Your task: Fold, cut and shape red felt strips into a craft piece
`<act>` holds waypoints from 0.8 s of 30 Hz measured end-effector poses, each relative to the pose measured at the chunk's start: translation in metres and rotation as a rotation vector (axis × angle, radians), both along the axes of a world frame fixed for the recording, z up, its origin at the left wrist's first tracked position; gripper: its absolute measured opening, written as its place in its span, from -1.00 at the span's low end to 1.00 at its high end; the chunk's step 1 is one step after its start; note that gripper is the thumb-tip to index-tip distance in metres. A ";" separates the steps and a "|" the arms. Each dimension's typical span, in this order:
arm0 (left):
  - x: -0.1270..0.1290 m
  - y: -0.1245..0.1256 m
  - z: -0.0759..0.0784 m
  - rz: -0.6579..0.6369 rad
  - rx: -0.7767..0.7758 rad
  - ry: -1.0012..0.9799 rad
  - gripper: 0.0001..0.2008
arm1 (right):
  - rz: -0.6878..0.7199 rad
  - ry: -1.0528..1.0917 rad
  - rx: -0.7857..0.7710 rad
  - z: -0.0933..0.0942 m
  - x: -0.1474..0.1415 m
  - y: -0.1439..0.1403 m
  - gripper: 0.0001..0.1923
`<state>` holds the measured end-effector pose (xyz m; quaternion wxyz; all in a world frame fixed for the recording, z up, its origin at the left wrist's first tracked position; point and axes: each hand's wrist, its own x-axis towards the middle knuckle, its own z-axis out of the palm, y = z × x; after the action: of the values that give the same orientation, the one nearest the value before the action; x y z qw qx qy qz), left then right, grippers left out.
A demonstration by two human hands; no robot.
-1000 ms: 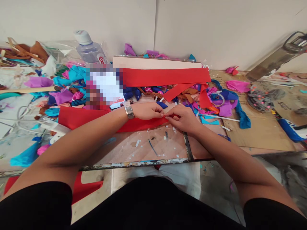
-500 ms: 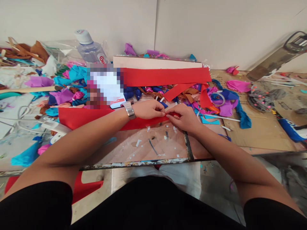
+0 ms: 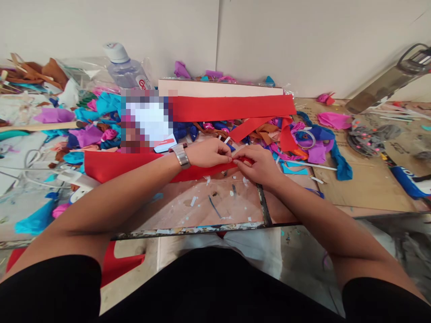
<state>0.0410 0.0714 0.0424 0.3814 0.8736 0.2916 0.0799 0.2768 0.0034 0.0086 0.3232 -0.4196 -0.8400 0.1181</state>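
A long red felt strip point(image 3: 114, 164) lies across the worktable in front of me. My left hand point(image 3: 208, 154), with a metal watch on its wrist, pinches the strip's right end. My right hand point(image 3: 257, 165) meets it fingertip to fingertip and pinches the same red end, which is folded or rolled small between the fingers. How the end is folded is hidden by my fingers.
A wider red felt band point(image 3: 232, 107) and a pale board point(image 3: 218, 88) lie behind. Heaps of coloured felt scraps point(image 3: 90, 121) spread left and right. A water bottle point(image 3: 126, 69), a tape ring point(image 3: 305, 139) and a dark bottle point(image 3: 390, 83) stand around. The table edge point(image 3: 188, 229) runs below my hands.
Both hands have shifted slightly away from me with the red strip's end; the strip's near edge has lifted a little off the table. The grip is unchanged.
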 end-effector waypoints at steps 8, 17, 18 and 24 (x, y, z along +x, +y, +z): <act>0.002 -0.009 0.004 0.004 0.127 -0.005 -0.71 | 0.009 0.011 -0.016 -0.001 0.000 0.000 -0.90; 0.002 -0.015 0.006 0.040 0.260 0.031 -0.70 | 0.034 0.073 -0.087 0.000 0.002 0.002 -0.91; 0.003 -0.015 0.006 0.041 0.273 0.040 -0.69 | 0.037 0.076 -0.089 0.000 0.002 0.002 -0.91; 0.007 -0.024 0.007 0.060 0.404 0.092 -0.69 | 0.067 0.087 -0.100 0.001 0.004 0.003 -0.89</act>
<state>0.0478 0.0474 0.0494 0.1821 0.9260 0.3125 0.1081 0.2804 0.0067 0.0097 0.3338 -0.4015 -0.8317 0.1887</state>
